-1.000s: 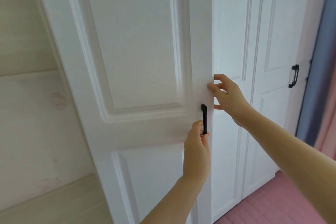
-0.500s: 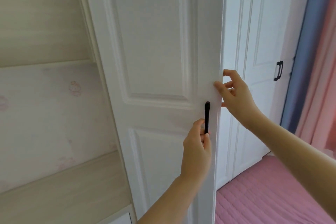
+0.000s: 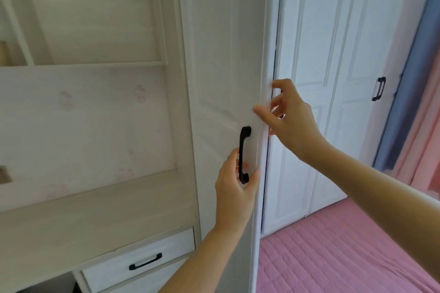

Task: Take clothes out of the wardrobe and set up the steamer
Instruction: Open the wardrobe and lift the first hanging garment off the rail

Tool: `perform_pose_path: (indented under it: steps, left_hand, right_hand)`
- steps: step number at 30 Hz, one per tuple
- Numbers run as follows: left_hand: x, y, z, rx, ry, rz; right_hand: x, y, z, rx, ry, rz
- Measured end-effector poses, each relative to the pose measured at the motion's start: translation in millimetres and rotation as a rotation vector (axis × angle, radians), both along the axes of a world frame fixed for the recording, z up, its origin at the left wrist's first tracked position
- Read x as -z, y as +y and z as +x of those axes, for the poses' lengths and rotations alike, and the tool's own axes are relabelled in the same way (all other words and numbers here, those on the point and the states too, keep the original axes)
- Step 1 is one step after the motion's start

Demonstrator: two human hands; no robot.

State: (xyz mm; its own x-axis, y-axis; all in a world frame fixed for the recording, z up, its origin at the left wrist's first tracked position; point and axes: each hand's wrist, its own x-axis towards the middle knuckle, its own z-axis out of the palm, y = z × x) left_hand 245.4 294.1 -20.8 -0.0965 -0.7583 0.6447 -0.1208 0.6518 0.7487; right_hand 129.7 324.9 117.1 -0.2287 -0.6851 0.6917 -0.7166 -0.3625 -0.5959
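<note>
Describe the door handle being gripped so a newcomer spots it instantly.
Find the tall white panelled wardrobe door mid-frame. Near its right edge sits a vertical black bar handle, gripped by the left hand. The black drawer handle and far-door handle are untouched.

Pale wood shelf unit (image 3: 95,209) left, faint pink prints on back panel (image 3: 83,114). White drawer (image 3: 142,259), black handle (image 3: 145,265), under shelf's right end. Pink quilted surface (image 3: 333,257) low right. Blue curtain (image 3: 400,102) beside pink curtain (image 3: 426,126). Soft daylight.

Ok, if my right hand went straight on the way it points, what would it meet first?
The free edge of the wardrobe door: your right hand points left at it, and its thumb seems to touch the door's front. Depth is unclear.
</note>
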Motion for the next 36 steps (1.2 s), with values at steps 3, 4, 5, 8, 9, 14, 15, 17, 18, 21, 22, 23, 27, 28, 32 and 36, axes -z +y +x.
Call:
perform_pose_path:
  steps: [3, 4, 5, 8, 9, 14, 15, 17, 18, 21, 22, 23, 27, 28, 32, 36]
  left_hand:
    - [-0.7, 7.2, 32.5, -0.026, 0.036, 0.026]
    - [-1.0, 9.0, 43.3, -0.032, 0.043, 0.034]
    - [-1.8, 10.7, 53.8, -0.035, 0.045, 0.042]
    - [-6.1, 10.2, 82.7, -0.043, 0.036, 0.079]
    - [-7.1, 8.8, 90.9, -0.043, 0.039, 0.100]
    - [-9.9, 5.8, 112.1, -0.001, 0.007, 0.135]
    - [-10.6, 7.1, 111.4, 0.002, -0.008, 0.132]
    - [-11.5, 9.6, 107.4, 0.004, -0.024, 0.129]
    - [-11.3, 10.1, 105.4, 0.003, -0.028, 0.124]
    - [-9.2, 10.1, 104.6, -0.023, -0.033, 0.119]
    - [-8.4, 10.7, 104.7, -0.035, -0.036, 0.116]
    - [-7.8, 12.6, 104.0, -0.055, -0.045, 0.109]
    - [-6.3, 25.9, 90.0, -0.150, -0.006, 0.107]
    - [-6.3, 28.3, 85.3, -0.168, 0.014, 0.121]
    - [-5.7, 36.6, 71.6, -0.316, 0.038, 0.106]
    - [-8.8, 51.8, 58.4, -0.459, 0.045, -0.094]
  right_hand:
    - [-6.4, 4.5, 27.2, -0.091, 0.092, 0.050]
    - [-7.8, 5.0, 36.0, -0.114, 0.113, 0.070]
    - [-8.6, 5.1, 44.7, -0.133, 0.130, 0.090]
    - [-9.6, 3.2, 71.0, -0.197, 0.137, 0.141]
    - [-9.4, 2.2, 78.6, -0.212, 0.135, 0.153]
    - [-7.6, -0.6, 95.3, -0.230, 0.098, 0.179]
    - [-7.4, -0.3, 94.3, -0.227, 0.090, 0.185]
    - [-7.3, 0.3, 90.2, -0.223, 0.077, 0.192]
    - [-6.9, 0.4, 88.2, -0.222, 0.074, 0.193]
    - [-4.2, 0.5, 85.4, -0.237, 0.093, 0.178]
    - [-3.0, 0.6, 85.7, -0.242, 0.105, 0.170]
    - [-1.5, 0.8, 85.7, -0.248, 0.116, 0.165]
    - [3.2, 2.5, 81.1, -0.267, 0.189, 0.176]
    - [3.6, 3.1, 76.9, -0.263, 0.221, 0.174]
    - [6.0, 8.6, 47.3, -0.215, 0.373, 0.184]
    - [13.9, 12.7, 8.2, -0.149, 0.484, 0.235]
